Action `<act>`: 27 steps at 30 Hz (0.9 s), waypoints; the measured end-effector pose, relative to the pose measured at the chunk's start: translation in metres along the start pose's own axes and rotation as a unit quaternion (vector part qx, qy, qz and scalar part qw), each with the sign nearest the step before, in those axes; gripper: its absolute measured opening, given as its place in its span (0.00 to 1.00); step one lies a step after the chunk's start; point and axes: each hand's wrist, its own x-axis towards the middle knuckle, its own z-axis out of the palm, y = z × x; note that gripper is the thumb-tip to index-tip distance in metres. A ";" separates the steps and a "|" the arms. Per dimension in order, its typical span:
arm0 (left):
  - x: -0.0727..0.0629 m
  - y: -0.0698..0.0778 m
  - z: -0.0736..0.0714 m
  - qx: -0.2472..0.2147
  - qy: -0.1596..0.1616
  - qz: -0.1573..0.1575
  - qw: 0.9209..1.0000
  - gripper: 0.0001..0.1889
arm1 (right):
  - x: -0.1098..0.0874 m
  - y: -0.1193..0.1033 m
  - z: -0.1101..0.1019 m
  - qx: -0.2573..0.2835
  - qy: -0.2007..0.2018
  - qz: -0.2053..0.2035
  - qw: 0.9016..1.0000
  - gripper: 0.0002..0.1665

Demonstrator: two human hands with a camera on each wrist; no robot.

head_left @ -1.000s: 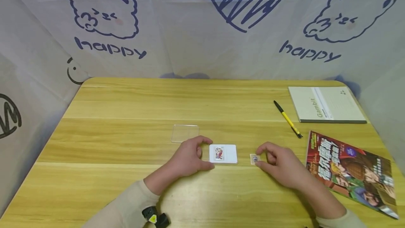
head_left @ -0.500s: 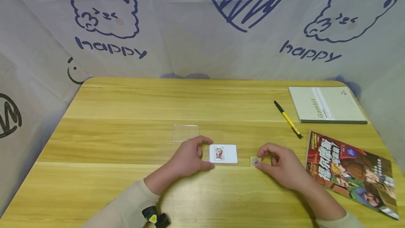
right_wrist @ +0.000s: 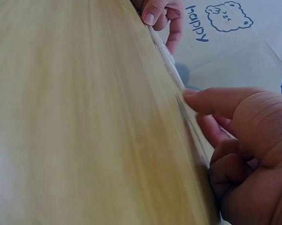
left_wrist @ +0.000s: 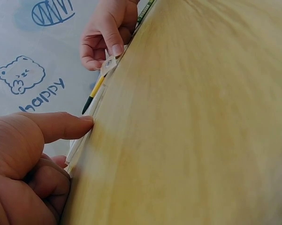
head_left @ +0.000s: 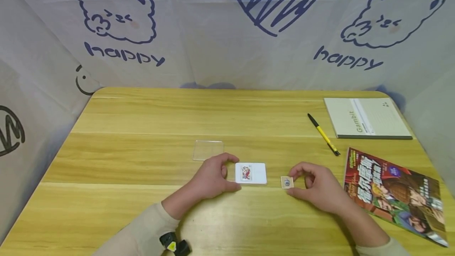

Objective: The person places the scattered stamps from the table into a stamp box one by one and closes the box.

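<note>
A white rectangular case (head_left: 260,174) lies flat on the wooden table, with a colourful postage stamp (head_left: 246,173) on its left half. My left hand (head_left: 214,177) holds the case at its left end, index finger at the far corner and thumb at the near one. To the right of the case, a small square stamp (head_left: 287,182) with a tan border and round motif is pinched at its right edge by my right hand (head_left: 320,188). It shows close over the wood, apart from the case. The left wrist view shows this stamp edge-on.
A clear plastic lid (head_left: 207,150) lies just beyond my left hand. On the right are a yellow and black pen (head_left: 322,134), a notebook (head_left: 369,117) and a glossy magazine (head_left: 396,196), partly under my right forearm. A white cloth backdrop (head_left: 227,50) stands behind the table.
The small stamp in my right hand has tilted and shifted slightly nearer, and its face now shows more clearly. My left hand and the case have stayed in place.
</note>
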 end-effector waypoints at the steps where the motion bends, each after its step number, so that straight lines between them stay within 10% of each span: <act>1: 0.000 0.000 0.000 -0.001 0.000 0.000 1.000 0.33 | 0.000 0.000 0.000 0.004 0.003 -0.003 1.000 0.20; 27: -0.001 0.003 -0.001 -0.003 0.002 -0.005 1.000 0.33 | 0.035 -0.032 0.031 0.089 -0.016 0.032 0.995 0.20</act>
